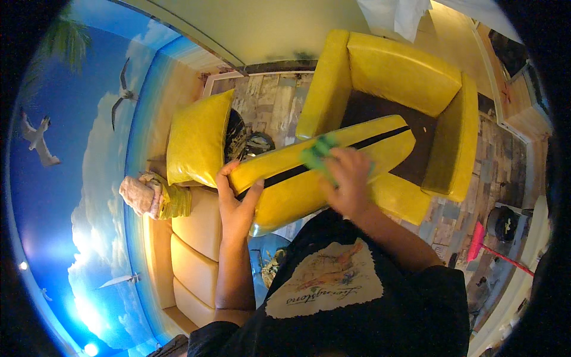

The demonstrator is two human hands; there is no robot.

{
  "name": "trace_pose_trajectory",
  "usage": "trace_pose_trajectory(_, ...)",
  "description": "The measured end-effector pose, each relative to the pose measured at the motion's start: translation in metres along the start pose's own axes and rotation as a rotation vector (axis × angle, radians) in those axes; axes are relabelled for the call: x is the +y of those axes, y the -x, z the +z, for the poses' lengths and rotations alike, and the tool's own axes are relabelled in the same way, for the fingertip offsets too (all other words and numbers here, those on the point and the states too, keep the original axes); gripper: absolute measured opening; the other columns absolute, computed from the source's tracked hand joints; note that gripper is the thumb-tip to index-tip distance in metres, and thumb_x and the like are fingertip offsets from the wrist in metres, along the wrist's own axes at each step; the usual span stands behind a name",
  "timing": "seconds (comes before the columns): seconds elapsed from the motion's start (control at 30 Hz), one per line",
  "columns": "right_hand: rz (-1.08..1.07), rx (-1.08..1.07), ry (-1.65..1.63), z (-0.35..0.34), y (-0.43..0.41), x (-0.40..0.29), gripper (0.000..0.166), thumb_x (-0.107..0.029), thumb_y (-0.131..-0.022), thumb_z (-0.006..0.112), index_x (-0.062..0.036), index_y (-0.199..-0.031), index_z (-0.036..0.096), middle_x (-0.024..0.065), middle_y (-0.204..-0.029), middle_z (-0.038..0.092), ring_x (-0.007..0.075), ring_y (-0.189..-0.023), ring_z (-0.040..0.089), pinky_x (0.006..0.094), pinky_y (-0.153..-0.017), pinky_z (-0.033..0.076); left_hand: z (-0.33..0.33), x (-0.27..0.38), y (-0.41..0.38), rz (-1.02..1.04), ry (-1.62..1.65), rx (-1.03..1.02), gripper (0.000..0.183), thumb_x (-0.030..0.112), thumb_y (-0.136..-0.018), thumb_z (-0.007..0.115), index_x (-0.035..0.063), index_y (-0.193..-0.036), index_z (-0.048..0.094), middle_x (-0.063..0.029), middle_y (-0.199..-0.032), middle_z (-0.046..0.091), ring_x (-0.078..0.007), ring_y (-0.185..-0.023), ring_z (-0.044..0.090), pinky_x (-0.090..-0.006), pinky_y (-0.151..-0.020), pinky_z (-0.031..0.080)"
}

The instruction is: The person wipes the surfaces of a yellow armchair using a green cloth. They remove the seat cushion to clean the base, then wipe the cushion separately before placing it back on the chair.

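Observation:
A yellow leather-like seat cushion (290,201) with a black strip along its edge is held up at a slant in front of my body. My left hand (238,196) grips its near left end, thumb on the strip and fingers round the back. My right hand (350,178), blurred, presses a green cloth (319,154) against the strip side, right of the middle. Behind the cushion stands a yellow armchair (403,73) whose dark seat base (379,111) is bare. The cushion's far end overlaps the armchair in view.
On the left, a tan sofa (194,254) bears a yellow pillow (198,138) and folded cloths (154,196). A blue stool or bucket (263,254) sits below the cushion, partly hidden. A pink broom (477,243) and a black round container (502,223) are on the floor at right.

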State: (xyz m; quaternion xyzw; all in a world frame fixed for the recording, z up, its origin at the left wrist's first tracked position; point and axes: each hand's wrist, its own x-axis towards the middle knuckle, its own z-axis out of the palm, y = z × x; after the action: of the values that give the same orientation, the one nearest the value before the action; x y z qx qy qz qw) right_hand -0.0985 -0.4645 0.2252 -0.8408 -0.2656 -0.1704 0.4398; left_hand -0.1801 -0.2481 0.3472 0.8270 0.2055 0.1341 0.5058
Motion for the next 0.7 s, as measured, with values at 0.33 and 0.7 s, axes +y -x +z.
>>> trace_pose_trajectory(0.33, -0.002, -0.022, 0.022, -0.013, 0.024, 0.038, 0.040, -0.026, -0.079, 0.078, -0.0106, -0.115, 0.072, 0.0153, -0.128, 0.061, 0.0378, -0.116, 0.057, 0.0557, -0.100, 0.040, -0.005, -0.003, 0.017, -0.125, -0.034, 0.081, 0.064, 0.014, -0.085, 0.085, -0.0008, -0.134, 0.048, -0.0162, -0.133, 0.056, -0.0237, -0.119, 0.057, -0.0368, -0.105, 0.047)
trace_pose_trajectory(0.7, -0.120, -0.273, -0.256, -0.045, -0.018, -0.046, 0.042, -0.027, -0.086, 0.073, -0.0101, -0.125, 0.070, 0.0152, -0.130, 0.062, 0.0370, -0.122, 0.057, 0.0536, -0.103, 0.040, 0.034, 0.014, 0.055, 0.329, -0.279, -0.046, 0.068, 0.010, -0.074, 0.084, -0.0014, -0.132, 0.049, -0.0209, -0.121, 0.054, -0.0388, -0.115, 0.055, -0.0455, -0.102, 0.044)
